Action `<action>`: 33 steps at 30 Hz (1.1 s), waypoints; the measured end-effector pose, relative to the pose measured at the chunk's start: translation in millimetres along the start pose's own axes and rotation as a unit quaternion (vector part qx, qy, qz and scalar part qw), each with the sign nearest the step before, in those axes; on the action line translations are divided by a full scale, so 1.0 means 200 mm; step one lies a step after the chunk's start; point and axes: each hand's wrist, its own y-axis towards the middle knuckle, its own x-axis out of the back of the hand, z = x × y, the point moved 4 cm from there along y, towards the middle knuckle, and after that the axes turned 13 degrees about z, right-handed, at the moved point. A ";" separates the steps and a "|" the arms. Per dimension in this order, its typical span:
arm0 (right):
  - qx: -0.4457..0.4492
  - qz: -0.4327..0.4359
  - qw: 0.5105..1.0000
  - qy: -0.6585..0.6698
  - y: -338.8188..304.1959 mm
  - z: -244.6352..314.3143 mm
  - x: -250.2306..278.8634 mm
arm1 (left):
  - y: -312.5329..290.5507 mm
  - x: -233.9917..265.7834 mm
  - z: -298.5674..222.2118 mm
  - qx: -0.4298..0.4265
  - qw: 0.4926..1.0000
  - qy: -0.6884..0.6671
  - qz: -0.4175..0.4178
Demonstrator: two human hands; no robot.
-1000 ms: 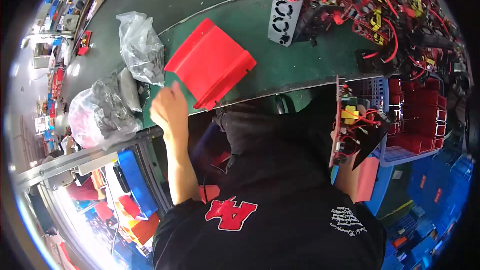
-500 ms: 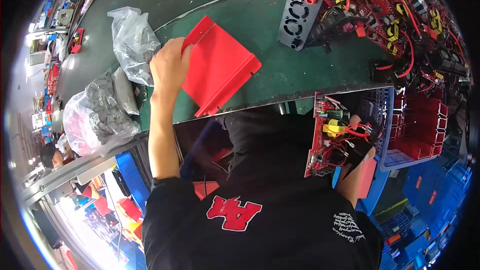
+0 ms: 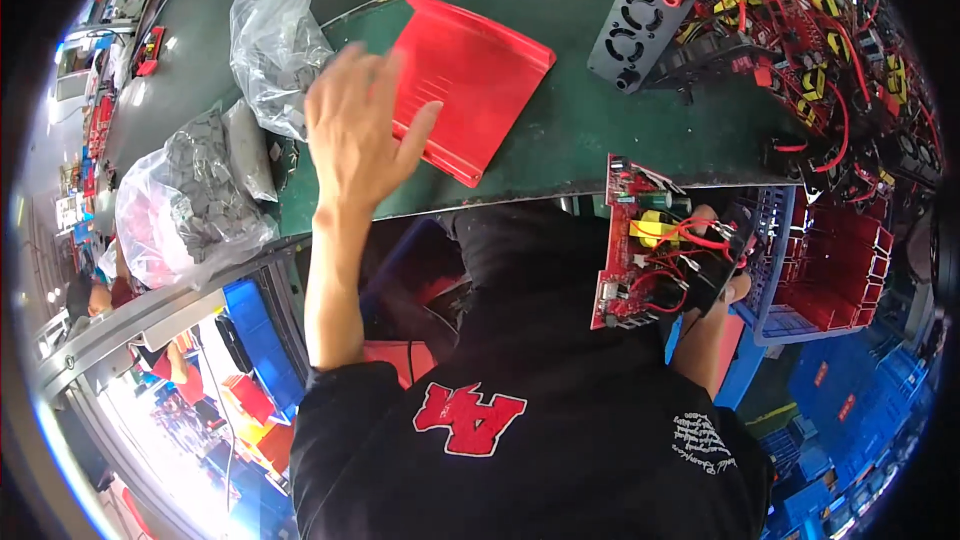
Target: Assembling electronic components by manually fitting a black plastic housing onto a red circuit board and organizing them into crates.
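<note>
My left hand [image 3: 350, 130] hovers at the left edge of a red metal casing piece [image 3: 480, 80], with fingers spread and nothing in them. The casing lies flat on the green worktop, showing slotted vents and a raised edge along its near side. In my right hand [image 3: 738, 289] is a red circuit board [image 3: 622, 255] with a yellow component, a green cylindrical part, red wires and a black part on its right. The board is held upright in front of the bench edge; much of that hand is hidden behind it.
Left on the bench are clear plastic bags [image 3: 275, 50] with dark grey parts. A black fan end plate [image 3: 640, 25] stands beside a pile of wired red boards [image 3: 800, 50] at right. Below hangs a blue basket [image 3: 780, 270] next to red bins [image 3: 840, 260].
My left hand has let go of the red casing and opened. The casing now lies turned, farther from me. The board in my right hand has shifted slightly left.
</note>
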 end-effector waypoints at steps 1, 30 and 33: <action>0.000 0.013 1.000 -0.006 0.01 0.00 0.00 | 0.00 -0.01 0.00 -0.125 0.990 -0.065 -0.006; -0.073 -0.027 0.956 -0.283 0.27 -0.12 -0.25 | 0.00 -0.10 -0.10 -0.151 0.938 -0.214 0.225; -0.071 -0.026 0.952 -0.296 0.26 -0.13 -0.24 | -0.01 -0.09 -0.11 -0.150 0.937 -0.215 0.230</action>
